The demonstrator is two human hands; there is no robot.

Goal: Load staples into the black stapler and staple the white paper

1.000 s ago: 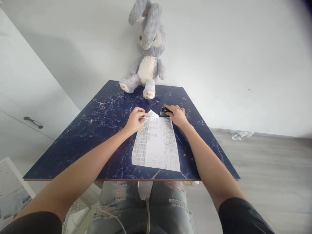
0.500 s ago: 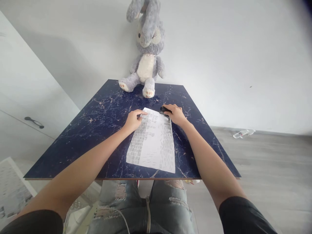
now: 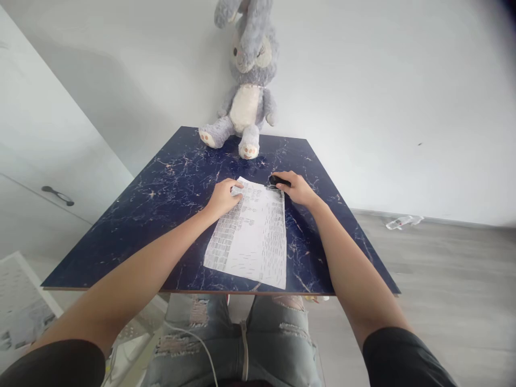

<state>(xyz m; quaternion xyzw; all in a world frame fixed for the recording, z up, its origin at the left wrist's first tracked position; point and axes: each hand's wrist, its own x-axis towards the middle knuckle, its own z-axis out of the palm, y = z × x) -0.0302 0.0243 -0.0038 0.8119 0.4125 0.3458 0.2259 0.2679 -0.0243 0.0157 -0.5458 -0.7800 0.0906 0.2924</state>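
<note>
A printed white paper sheet lies on the dark blue marbled table. My left hand rests on the sheet's far left corner, fingers curled and pinching the paper edge. My right hand is closed over a small black stapler at the sheet's far right corner; most of the stapler is hidden under the fingers.
A grey plush rabbit sits against the white wall at the table's far edge. A white cabinet with a dark handle stands at left. Newspaper lies on the floor at lower left, and a small object lies by the right wall.
The lifted far corner of the sheet now lies flat. The paper has shifted slightly left under both hands, and the stapler sits at its far right corner.
</note>
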